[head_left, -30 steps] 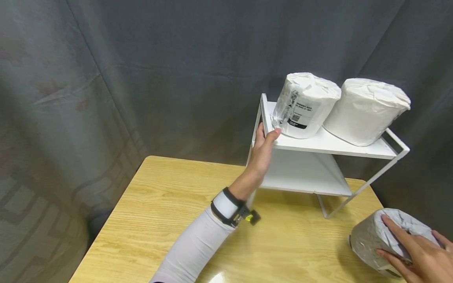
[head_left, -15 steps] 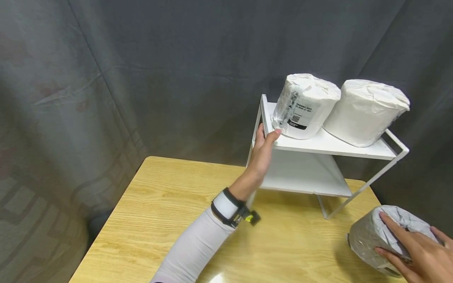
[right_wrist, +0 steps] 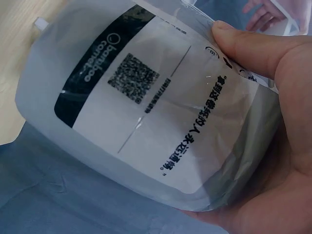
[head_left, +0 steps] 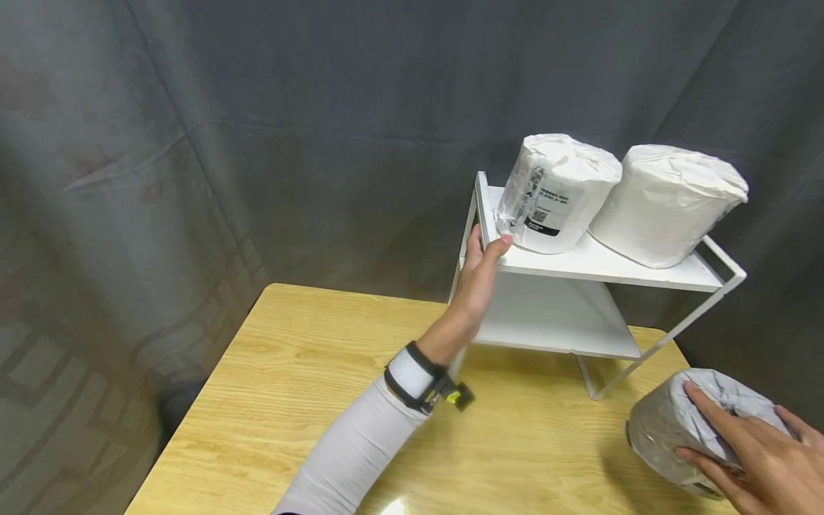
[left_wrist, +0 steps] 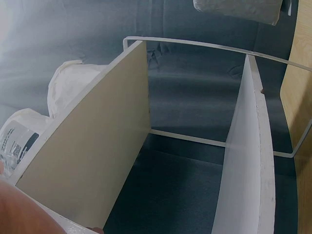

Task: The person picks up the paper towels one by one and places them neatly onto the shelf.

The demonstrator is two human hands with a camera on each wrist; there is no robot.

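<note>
We are looking down at a wooden tabletop (head_left: 309,400) with a white 2-tier metal shelf rack (head_left: 599,266) standing at its far right, in front of a dark grey curtain (head_left: 257,129).

Our left hand (head_left: 478,275) is gripping the near left corner of the rack's top shelf, the thumb curling over the shelf edge and the fingers wrapping round the upright frame behind it. The left wrist view is showing the underside of that top shelf (left_wrist: 92,161) and the lower shelf (left_wrist: 248,170) edge-on, with the palm only at the bottom corner.

Our right hand (head_left: 753,465) is holding a wrapped toilet paper roll (head_left: 682,429) at the right edge of the tabletop, near the rack's front leg and lower than both shelves. The fingers are lying over its crumpled top end, and in the right wrist view the thumb (right_wrist: 253,46) is pressing on the plastic wrapper beside its printed label (right_wrist: 146,102) (a QR code and the word "bamboo" are readable).

2 more wrapped rolls are standing on the top shelf: a labelled roll (head_left: 553,192) just beside our left thumb, and a plain roll (head_left: 666,204) to its right, the 2 touching.
</note>
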